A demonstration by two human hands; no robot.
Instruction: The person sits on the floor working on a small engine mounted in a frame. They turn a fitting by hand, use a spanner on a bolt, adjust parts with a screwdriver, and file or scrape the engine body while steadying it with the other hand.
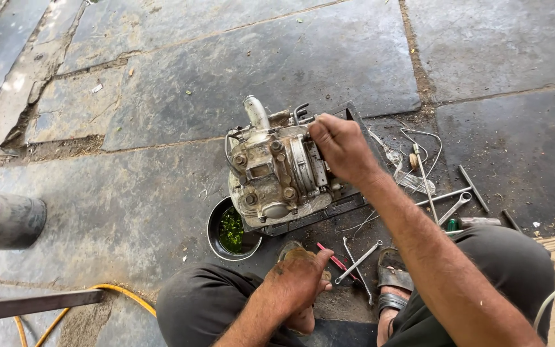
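The engine, a grimy metal block with a pale pipe stub sticking up from its top, sits on a dark flat stand on the stone floor, just in front of your knees. Your right hand is closed around something at the engine's right side; what exactly it grips is hidden by your fingers. Your left hand rests low near your left knee, fingers curled loosely, holding nothing you can make out. A round black bowl with green bits inside lies touching the stand's near left corner. Spanners and a red-handled tool lie between your feet, more wrenches to the right.
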